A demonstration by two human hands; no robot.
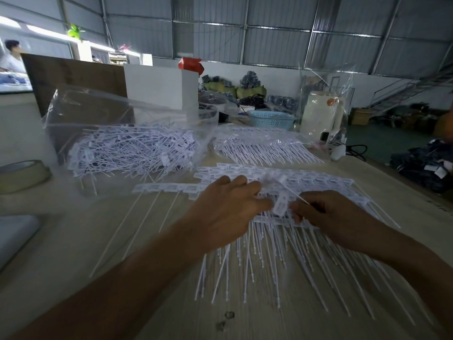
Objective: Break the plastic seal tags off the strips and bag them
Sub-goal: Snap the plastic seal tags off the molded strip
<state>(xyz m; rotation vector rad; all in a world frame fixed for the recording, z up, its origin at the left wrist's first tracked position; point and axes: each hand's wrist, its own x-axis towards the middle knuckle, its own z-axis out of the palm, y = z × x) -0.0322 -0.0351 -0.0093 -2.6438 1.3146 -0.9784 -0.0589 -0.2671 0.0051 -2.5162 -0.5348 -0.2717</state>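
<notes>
A loose seal tag (pixel 280 204) is held between both hands above the strips (pixel 282 182) spread on the counter (pixel 73 231). The left hand (pixel 228 207) is curled with its fingers (pixel 263 203) pinching the tag head; the right hand (pixel 328 217) is closed on the tag's thin tail, which runs up and to the left. The tag's long axis is thus set diagonally. The open bag (pixel 122 133) of detached tags lies to the far left, nearer the left hand, so the transfer is judged to go that way.
</notes>
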